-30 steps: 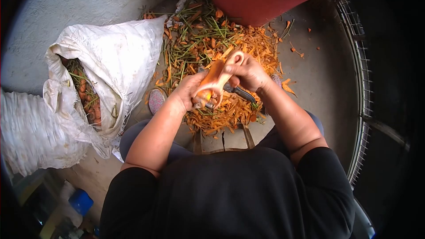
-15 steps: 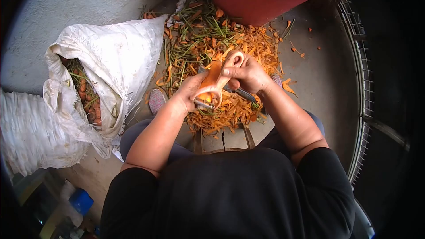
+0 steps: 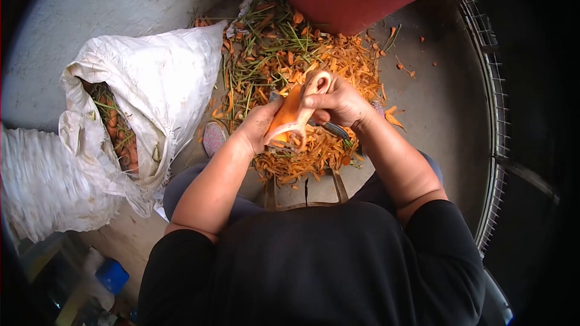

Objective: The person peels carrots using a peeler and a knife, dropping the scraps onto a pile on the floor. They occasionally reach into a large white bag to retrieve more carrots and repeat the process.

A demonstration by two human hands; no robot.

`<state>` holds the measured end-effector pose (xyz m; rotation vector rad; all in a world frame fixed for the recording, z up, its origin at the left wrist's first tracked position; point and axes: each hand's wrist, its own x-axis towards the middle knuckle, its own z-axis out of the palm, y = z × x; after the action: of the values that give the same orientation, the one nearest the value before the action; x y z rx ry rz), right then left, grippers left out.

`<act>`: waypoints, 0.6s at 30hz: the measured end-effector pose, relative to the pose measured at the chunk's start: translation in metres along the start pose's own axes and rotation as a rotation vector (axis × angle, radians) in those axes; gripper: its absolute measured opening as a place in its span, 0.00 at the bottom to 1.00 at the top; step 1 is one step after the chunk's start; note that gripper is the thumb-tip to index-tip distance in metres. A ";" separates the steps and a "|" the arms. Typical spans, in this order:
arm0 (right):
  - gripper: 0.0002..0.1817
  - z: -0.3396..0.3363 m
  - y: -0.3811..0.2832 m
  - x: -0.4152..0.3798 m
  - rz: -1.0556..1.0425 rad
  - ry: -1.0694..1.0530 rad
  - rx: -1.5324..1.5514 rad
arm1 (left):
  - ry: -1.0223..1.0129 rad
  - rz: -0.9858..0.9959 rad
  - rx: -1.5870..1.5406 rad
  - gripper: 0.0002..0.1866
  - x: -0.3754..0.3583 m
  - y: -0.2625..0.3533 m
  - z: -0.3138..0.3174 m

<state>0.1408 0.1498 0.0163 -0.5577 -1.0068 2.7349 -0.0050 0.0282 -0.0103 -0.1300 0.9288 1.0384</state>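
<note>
My left hand (image 3: 258, 123) is closed around an orange carrot (image 3: 290, 108), fingers along its left side. In my right hand (image 3: 344, 104) is a pale Y-shaped peeler (image 3: 318, 87), its looped handle pinched by the thumb. The peeler's forked head lies over the carrot's near end, blade side toward my body. Below my right hand shows a dark curved handle-like piece (image 3: 336, 130), its other end hidden. A heap of carrot peelings (image 3: 314, 160) lies beneath both hands.
A white sack (image 3: 181, 60) with carrots (image 3: 127, 154) in its mouth stands at the left, beside another white sack (image 3: 48, 175). Beyond the hands are green stalks (image 3: 296, 41) and a red bucket (image 3: 344, 0). A wire rack edge (image 3: 498, 115) curves along the right.
The peeler's head has tilted and shifted slightly over the carrot, and more of the carrot's orange side shows beside it. Both hands keep their grip in nearly the same place.
</note>
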 end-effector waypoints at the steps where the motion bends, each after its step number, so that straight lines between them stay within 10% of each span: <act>1: 0.09 -0.006 0.003 0.002 -0.003 0.059 -0.141 | -0.029 -0.018 0.013 0.19 0.001 -0.002 -0.007; 8: 0.08 -0.098 -0.018 0.005 -0.338 0.783 0.078 | -0.148 -0.091 0.069 0.18 0.001 -0.004 -0.012; 13: 0.08 -0.035 -0.019 0.002 -0.131 0.330 0.018 | -0.061 -0.075 0.122 0.18 0.002 -0.001 -0.011; 18: 0.08 -0.066 -0.018 0.009 -0.281 0.621 0.031 | -0.104 -0.042 0.206 0.18 0.002 -0.004 -0.011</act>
<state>0.1597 0.2047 -0.0212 -1.0750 -0.8007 2.1123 -0.0081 0.0220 -0.0193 0.0751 0.9283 0.8968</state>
